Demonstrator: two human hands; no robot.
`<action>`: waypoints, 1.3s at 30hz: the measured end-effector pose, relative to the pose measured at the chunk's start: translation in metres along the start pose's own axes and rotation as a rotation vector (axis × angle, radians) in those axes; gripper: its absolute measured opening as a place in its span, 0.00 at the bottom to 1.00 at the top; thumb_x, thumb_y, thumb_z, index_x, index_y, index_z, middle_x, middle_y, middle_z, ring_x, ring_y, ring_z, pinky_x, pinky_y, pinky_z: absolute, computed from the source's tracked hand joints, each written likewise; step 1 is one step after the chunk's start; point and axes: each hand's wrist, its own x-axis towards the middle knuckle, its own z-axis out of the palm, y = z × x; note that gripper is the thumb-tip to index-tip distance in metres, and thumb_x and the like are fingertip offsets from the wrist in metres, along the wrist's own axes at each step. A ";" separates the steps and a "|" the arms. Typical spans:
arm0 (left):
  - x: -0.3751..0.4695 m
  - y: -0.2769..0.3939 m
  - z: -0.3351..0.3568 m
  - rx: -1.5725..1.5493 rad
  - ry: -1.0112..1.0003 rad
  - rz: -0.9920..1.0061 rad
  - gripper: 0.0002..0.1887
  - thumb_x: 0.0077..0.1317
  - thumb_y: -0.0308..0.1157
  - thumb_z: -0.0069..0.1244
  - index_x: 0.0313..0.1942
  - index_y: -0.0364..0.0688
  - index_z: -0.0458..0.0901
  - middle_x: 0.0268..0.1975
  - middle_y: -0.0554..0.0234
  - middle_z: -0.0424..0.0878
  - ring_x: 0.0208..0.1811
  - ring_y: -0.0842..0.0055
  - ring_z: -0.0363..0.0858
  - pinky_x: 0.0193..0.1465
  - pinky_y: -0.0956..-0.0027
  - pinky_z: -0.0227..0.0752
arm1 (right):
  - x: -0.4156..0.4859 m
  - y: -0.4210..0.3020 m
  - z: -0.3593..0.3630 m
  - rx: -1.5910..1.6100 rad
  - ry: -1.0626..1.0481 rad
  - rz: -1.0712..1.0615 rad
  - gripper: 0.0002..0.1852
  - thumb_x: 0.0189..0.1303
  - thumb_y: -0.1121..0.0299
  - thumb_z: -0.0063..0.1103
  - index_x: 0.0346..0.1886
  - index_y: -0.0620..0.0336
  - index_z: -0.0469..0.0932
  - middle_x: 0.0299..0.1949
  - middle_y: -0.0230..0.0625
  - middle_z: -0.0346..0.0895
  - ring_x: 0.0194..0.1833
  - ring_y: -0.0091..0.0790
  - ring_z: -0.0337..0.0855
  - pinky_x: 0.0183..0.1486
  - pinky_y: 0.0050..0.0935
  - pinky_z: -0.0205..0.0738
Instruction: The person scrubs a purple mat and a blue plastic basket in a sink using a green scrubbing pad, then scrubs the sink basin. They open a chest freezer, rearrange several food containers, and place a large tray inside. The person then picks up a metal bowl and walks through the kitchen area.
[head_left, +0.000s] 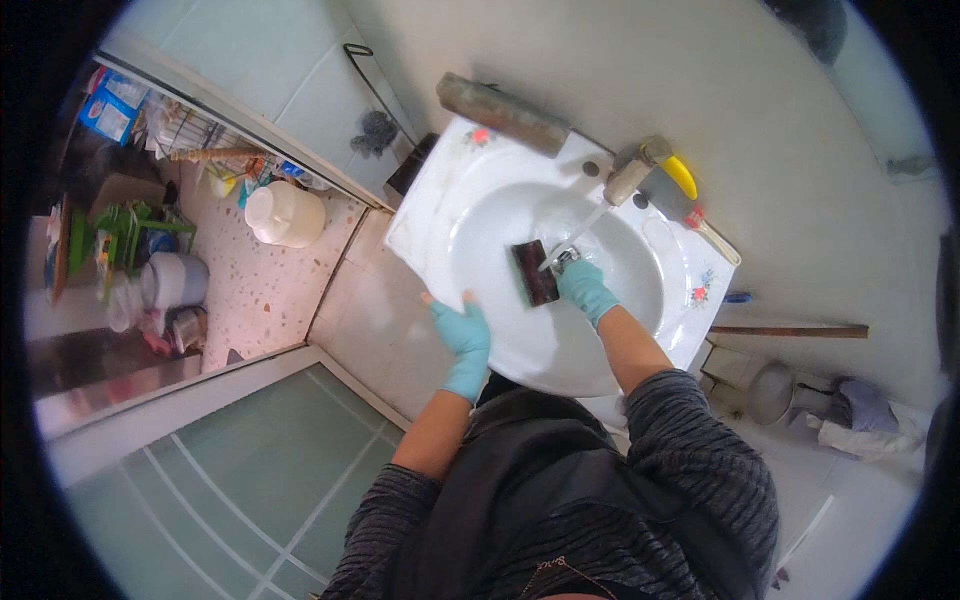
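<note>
My right hand (586, 289), in a teal glove, is over the basin of the white washbasin (517, 345). Its fingers, partly hidden, grip the right edge of a dark red, block-like piece (535, 274). Water (581, 232) streams from the metal tap (634, 172) onto that edge. Beside those fingers shows a shiny metal part (565, 257); whether it is the drain, I cannot tell. At the washbasin's front left rim is my left hand (461, 337), also gloved, with thumb and a finger apart and nothing between them. Whether it touches the rim is unclear.
On the washbasin's back ledge lies a long grey-brown roll (502, 112). A yellow-and-grey object (679, 176) sits behind the tap. A long-handled dustpan (412, 165) leans left. Through the doorway stands a cream plastic jug (289, 214). Below left is a frosted glass door panel (262, 465).
</note>
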 end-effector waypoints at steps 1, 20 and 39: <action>-0.001 0.001 -0.001 0.001 0.008 0.016 0.43 0.61 0.39 0.52 0.65 0.24 0.44 0.60 0.29 0.64 0.59 0.50 0.68 0.63 0.62 0.61 | -0.008 -0.001 -0.007 0.085 0.019 -0.026 0.20 0.64 0.53 0.41 0.45 0.54 0.79 0.45 0.48 0.78 0.47 0.47 0.79 0.51 0.42 0.71; 0.020 -0.104 -0.086 -0.295 -0.178 -0.014 0.40 0.63 0.43 0.50 0.67 0.31 0.49 0.66 0.38 0.58 0.67 0.56 0.59 0.67 0.60 0.55 | -0.046 -0.010 -0.141 0.121 0.964 -0.513 0.23 0.60 0.67 0.55 0.58 0.62 0.69 0.64 0.55 0.58 0.65 0.55 0.59 0.66 0.48 0.52; 0.302 -0.378 -0.386 -0.269 -0.165 -0.504 0.20 0.62 0.41 0.49 0.44 0.31 0.79 0.36 0.54 0.83 0.36 0.70 0.80 0.40 0.64 0.74 | -0.013 -0.274 -0.142 0.864 -0.385 -0.073 0.24 0.62 0.53 0.50 0.54 0.61 0.74 0.34 0.39 0.80 0.33 0.29 0.79 0.39 0.26 0.72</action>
